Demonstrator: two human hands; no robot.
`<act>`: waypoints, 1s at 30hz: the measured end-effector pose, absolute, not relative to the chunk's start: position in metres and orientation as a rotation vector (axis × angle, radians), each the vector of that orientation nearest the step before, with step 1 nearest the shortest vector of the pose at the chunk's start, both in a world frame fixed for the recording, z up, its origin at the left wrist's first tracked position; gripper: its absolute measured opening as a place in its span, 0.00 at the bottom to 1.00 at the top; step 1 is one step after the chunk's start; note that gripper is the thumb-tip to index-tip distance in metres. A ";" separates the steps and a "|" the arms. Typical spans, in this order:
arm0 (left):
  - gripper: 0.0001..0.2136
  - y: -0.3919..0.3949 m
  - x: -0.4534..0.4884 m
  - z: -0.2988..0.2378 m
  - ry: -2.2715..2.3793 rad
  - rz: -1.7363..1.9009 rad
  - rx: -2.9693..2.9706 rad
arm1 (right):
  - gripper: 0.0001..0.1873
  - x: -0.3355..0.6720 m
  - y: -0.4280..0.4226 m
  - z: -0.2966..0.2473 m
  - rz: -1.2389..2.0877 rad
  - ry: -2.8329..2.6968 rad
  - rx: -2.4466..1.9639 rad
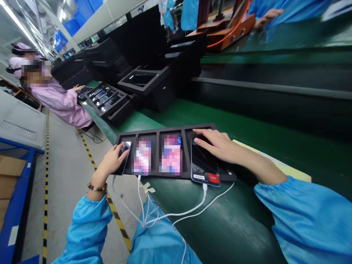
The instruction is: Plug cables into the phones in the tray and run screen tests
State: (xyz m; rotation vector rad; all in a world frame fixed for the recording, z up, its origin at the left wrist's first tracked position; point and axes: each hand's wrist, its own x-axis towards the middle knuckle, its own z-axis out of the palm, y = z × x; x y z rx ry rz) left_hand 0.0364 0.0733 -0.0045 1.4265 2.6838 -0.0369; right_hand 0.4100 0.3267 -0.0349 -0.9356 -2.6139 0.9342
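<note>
Presently: left hand [111,160], curled over dark, glossy rectangular phone [124,162], grip unclear; right hand [217,145], open, at black-screened, red-patched phone [203,161]; thin white cable [181,214], best kept slack.

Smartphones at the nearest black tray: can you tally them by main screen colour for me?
Mostly black: 2 (leftmost smartphone, rightmost smartphone)
Mostly pink, pixelated: 2 (middle-left smartphone, middle-right smartphone)
Total: 4
</note>
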 end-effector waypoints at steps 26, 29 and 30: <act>0.26 0.062 0.067 -0.016 2.236 0.703 1.803 | 0.34 0.321 0.269 -0.004 0.531 -2.805 -0.816; 0.23 0.045 0.045 -0.020 2.385 0.843 1.691 | 0.39 0.350 0.295 0.003 0.601 -2.781 -0.918; 0.22 0.039 0.038 -0.021 2.402 0.853 1.647 | 0.40 0.357 0.301 0.004 0.616 -2.782 -0.955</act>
